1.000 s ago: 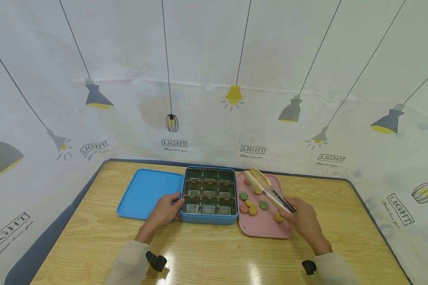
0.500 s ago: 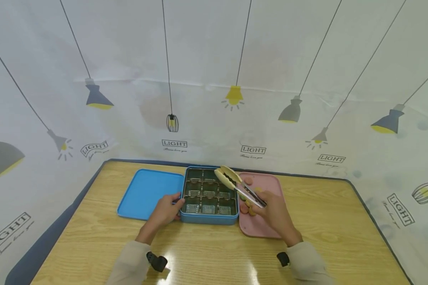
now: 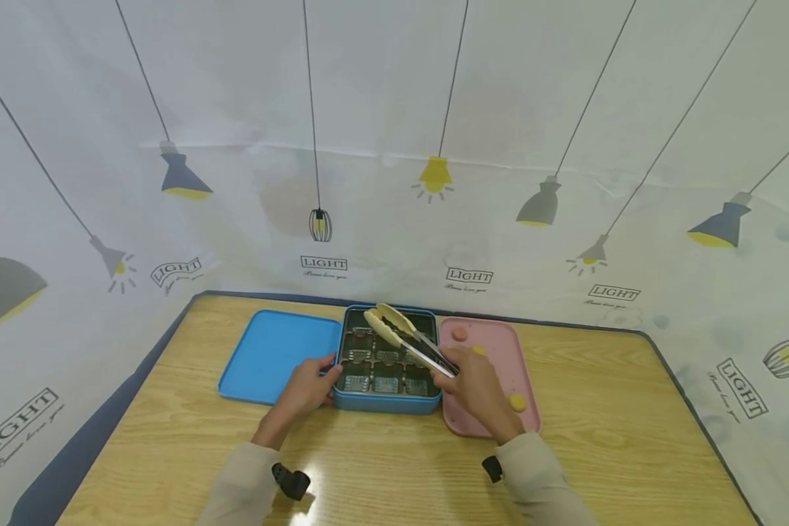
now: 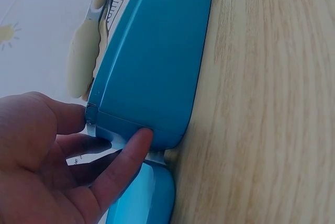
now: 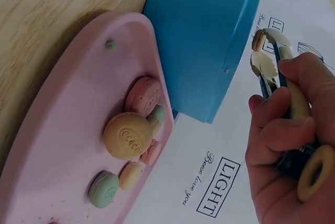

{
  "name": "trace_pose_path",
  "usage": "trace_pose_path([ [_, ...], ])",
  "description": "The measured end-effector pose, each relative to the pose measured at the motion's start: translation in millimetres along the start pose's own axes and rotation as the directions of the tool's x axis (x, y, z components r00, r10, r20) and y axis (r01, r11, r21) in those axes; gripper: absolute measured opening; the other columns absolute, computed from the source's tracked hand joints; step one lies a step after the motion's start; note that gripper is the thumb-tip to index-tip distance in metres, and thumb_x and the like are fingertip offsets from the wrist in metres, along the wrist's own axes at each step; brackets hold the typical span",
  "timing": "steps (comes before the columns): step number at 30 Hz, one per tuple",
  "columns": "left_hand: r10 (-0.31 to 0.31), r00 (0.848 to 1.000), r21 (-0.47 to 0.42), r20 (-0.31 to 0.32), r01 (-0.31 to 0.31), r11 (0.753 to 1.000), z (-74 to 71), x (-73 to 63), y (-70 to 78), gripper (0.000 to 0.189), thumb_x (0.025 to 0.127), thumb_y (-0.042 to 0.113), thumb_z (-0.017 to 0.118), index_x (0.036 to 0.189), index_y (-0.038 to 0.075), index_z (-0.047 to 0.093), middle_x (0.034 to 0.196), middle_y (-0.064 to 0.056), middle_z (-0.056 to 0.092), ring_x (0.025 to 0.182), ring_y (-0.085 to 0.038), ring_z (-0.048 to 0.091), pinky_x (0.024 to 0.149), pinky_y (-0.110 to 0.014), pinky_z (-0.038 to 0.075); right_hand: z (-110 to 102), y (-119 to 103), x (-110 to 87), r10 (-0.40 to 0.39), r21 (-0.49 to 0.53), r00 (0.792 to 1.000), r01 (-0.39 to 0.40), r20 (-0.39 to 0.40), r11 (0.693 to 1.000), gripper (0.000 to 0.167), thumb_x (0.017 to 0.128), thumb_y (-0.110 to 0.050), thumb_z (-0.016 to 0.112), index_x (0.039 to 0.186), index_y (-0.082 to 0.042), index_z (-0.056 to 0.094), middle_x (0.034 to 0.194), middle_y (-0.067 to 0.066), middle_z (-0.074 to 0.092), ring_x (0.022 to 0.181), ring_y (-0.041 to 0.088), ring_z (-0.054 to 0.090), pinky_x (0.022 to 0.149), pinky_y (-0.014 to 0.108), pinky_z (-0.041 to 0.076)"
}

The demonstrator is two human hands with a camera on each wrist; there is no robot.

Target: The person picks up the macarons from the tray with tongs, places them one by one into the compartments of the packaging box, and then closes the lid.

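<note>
My left hand grips the left side of a blue box, thumb at the rim and fingers against the wall. Inside the box is a clear tray of several square compartments; no macarons show in the ones in sight. My right hand holds food tongs with cream tips, slanting over the box's back part. A small brown piece shows at the tips; its kind is hard to tell. Macarons lie on a pink tray, among them a yellow macaron and a green macaron.
A blue lid lies flat left of the box. The pink tray sits close along the box's right side. Behind the wooden table hangs a pale sheet printed with lamps.
My right hand has carried the tongs leftward from above the pink tray to above the box. My left hand keeps its grip on the box.
</note>
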State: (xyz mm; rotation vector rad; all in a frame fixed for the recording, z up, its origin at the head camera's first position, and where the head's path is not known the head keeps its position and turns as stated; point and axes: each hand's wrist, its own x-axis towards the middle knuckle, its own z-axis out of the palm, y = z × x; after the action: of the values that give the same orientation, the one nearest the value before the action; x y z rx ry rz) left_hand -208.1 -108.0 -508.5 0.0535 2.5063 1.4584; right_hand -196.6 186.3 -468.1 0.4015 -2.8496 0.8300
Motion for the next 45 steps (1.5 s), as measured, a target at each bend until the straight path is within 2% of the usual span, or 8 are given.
trace_pose_path([
  [9, 0.011, 1.000, 0.014, 0.007, -0.011, 1.000, -0.6, 0.1, -0.3, 0.053, 0.104, 0.019, 0.052, 0.149, -0.006, 0.038, 0.140, -0.029, 0.052, 0.064, -0.024, 0.070, 0.063, -0.036, 0.058, 2, -8, 3.1, 0.046, -0.049, 0.999, -0.045, 0.023, 0.998, 0.038, 0.086, -0.021, 0.077, 0.123, -0.016, 0.071, 0.086, 0.000, 0.069, 0.063, 0.012, 0.054, 0.053, 0.030, 0.046],
  [20, 0.003, 1.000, 0.011, 0.006, -0.003, 1.000, -1.3, 0.7, 0.5, 0.053, 0.105, 0.019, 0.051, 0.149, -0.005, 0.038, 0.141, -0.029, 0.050, 0.065, -0.023, 0.070, 0.063, -0.036, 0.058, 2, -3, 0.4, 0.010, -0.023, 1.000, -0.010, -0.011, 1.000, 0.029, 0.084, -0.017, 0.077, 0.113, -0.015, 0.073, 0.083, -0.001, 0.062, 0.065, 0.012, 0.051, 0.056, 0.030, 0.045],
  [24, 0.004, 1.000, 0.005, 0.007, -0.004, 1.000, -1.4, 0.5, -0.4, 0.053, 0.105, 0.020, 0.051, 0.150, -0.005, 0.038, 0.139, -0.028, 0.053, 0.065, -0.023, 0.070, 0.064, -0.036, 0.058, -1, 5, -3.0, 0.027, -0.004, 0.998, -0.027, -0.051, 1.000, 0.031, 0.083, -0.016, 0.078, 0.114, -0.014, 0.074, 0.086, 0.001, 0.065, 0.068, 0.015, 0.052, 0.060, 0.031, 0.045],
  [29, 0.000, 1.000, 0.004, 0.018, 0.000, 1.000, -2.1, 0.0, -0.9, 0.053, 0.105, 0.020, 0.051, 0.150, -0.004, 0.037, 0.141, -0.028, 0.051, 0.066, -0.023, 0.070, 0.065, -0.036, 0.058, -9, 20, -6.8, 0.067, -0.003, 0.995, -0.068, -0.076, 0.998, 0.019, 0.082, -0.017, 0.079, 0.100, -0.010, 0.073, 0.086, 0.003, 0.064, 0.069, 0.016, 0.054, 0.063, 0.032, 0.045],
  [32, 0.002, 1.000, 0.007, 0.021, -0.002, 1.000, -2.9, 0.3, -0.5, 0.053, 0.105, 0.020, 0.051, 0.150, -0.004, 0.036, 0.143, -0.028, 0.049, 0.068, -0.023, 0.070, 0.066, -0.036, 0.058, -16, 31, -10.8, 0.076, -0.011, 0.994, -0.077, -0.082, 0.997, 0.032, 0.083, -0.016, 0.079, 0.113, -0.008, 0.074, 0.088, 0.005, 0.066, 0.070, 0.017, 0.053, 0.063, 0.032, 0.044],
  [36, 0.009, 1.000, 0.007, 0.015, -0.010, 1.000, -3.7, 0.7, -0.4, 0.053, 0.105, 0.020, 0.051, 0.150, -0.005, 0.036, 0.143, -0.029, 0.048, 0.068, -0.024, 0.071, 0.065, -0.036, 0.058, -23, 44, -18.2, 0.081, -0.039, 0.993, -0.084, -0.088, 0.996, 0.050, 0.085, -0.014, 0.077, 0.132, -0.003, 0.064, 0.096, 0.012, 0.068, 0.072, 0.019, 0.054, 0.064, 0.035, 0.045],
  [40, 0.016, 1.000, 0.008, 0.015, -0.016, 1.000, -3.7, -0.1, 0.0, 0.054, 0.105, 0.020, 0.051, 0.150, -0.005, 0.037, 0.143, -0.029, 0.048, 0.068, -0.024, 0.071, 0.065, -0.036, 0.058, -28, 56, -26.2, 0.125, -0.067, 0.988, -0.131, -0.089, 0.989, 0.050, 0.087, -0.020, 0.076, 0.132, -0.001, 0.064, 0.107, 0.016, 0.069, 0.076, 0.023, 0.059, 0.064, 0.037, 0.046],
  [45, 0.004, 1.000, 0.013, 0.022, -0.004, 1.000, -2.6, -0.3, 0.0, 0.054, 0.105, 0.020, 0.051, 0.151, -0.004, 0.036, 0.144, -0.029, 0.047, 0.068, -0.023, 0.071, 0.066, -0.036, 0.058, -31, 69, -34.9, 0.213, -0.094, 0.975, -0.218, -0.060, 0.971, 0.038, 0.089, -0.027, 0.076, 0.120, -0.005, 0.069, 0.088, 0.011, 0.063, 0.070, 0.022, 0.053, 0.057, 0.033, 0.039],
])
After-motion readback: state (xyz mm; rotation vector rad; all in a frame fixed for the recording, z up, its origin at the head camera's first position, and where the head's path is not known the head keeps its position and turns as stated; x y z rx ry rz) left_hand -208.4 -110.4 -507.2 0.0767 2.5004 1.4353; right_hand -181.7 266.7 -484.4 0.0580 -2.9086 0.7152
